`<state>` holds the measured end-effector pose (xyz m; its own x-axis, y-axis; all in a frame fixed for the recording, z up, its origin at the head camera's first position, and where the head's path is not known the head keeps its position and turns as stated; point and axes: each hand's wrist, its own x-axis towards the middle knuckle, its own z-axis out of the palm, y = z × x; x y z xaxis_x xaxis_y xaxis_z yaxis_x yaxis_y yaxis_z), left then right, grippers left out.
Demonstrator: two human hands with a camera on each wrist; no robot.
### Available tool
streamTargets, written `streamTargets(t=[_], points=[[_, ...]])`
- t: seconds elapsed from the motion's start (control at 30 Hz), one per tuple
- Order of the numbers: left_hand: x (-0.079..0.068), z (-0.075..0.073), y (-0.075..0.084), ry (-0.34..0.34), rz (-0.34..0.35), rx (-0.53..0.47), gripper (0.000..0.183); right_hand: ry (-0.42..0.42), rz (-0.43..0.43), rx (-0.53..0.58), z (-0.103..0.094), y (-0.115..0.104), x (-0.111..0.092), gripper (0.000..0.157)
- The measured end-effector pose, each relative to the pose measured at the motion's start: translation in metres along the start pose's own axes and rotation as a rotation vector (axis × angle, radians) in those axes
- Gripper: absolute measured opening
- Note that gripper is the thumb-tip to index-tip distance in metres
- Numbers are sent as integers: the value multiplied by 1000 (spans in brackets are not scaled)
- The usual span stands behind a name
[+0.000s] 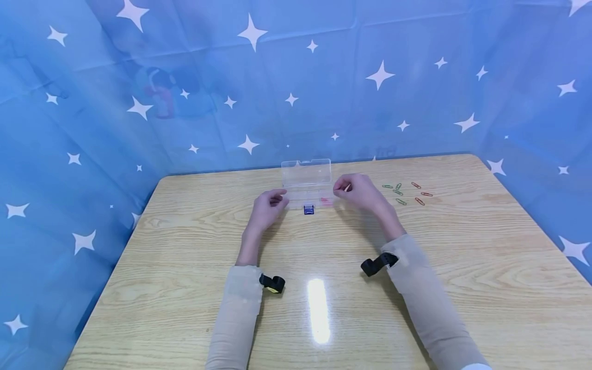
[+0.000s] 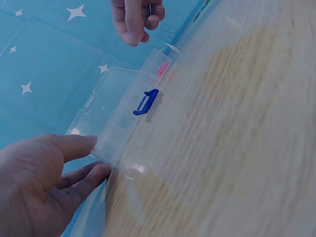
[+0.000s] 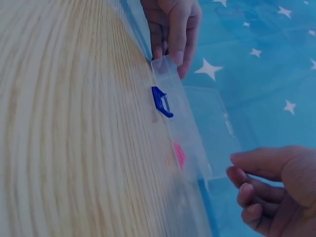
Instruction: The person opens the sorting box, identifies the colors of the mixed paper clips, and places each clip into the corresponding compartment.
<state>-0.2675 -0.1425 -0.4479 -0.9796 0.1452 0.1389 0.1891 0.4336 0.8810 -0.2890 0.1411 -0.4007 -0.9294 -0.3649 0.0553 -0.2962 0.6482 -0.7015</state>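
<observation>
A clear plastic box (image 1: 302,197) with its lid (image 1: 307,173) raised stands near the table's far edge. A blue latch (image 1: 309,209) hangs at its front. Something small and pink-red (image 1: 326,201) shows through the wall of the right end; its exact shape is blurred. My left hand (image 1: 270,205) holds the box's left end, thumb (image 2: 81,146) at the top and fingers (image 2: 89,182) lower at the side. Just off the right end hovers my right hand (image 1: 356,191), fingers loosely bent, thumb near the index finger (image 3: 237,174). Nothing shows between them.
Right of the box lie several green paper clips (image 1: 398,192) and three red paper clips (image 1: 426,194) on the wooden table (image 1: 199,241). A blue curtain with white stars (image 1: 194,77) hangs behind the table. Both wrists wear black camera mounts (image 1: 273,283).
</observation>
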Motion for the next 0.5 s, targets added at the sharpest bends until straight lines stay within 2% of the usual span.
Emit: streamTargets(t=[0.5], points=[[0, 0, 0, 1, -11, 3, 35, 33, 20, -40, -23, 17, -16, 14]])
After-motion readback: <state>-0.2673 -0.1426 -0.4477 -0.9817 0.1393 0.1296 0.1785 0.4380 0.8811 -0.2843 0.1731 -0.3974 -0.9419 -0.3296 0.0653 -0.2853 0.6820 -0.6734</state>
